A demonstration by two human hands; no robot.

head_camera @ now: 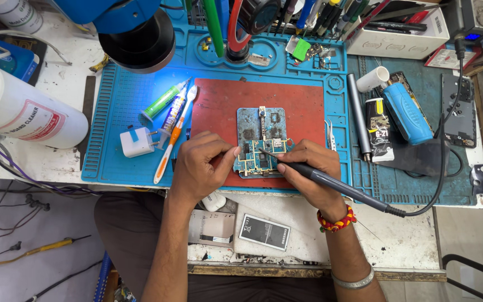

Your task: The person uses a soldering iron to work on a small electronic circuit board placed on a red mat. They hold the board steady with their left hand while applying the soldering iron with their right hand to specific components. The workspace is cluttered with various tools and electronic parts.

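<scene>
Fingers (226,152) of the left hand (202,168) pinched the circuit board's (261,142) left edge; the right hand (308,170) gripped a soldering iron (331,183), tip touching the board. Red mat (308,112) lay bare around.

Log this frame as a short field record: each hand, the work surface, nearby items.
left hand: pinches the left edge of the circuit board
right hand: grips a soldering iron, tip on the board
surface: red pad on a blue mat
nearby: toothbrush, white charger plug, tweezers
</scene>
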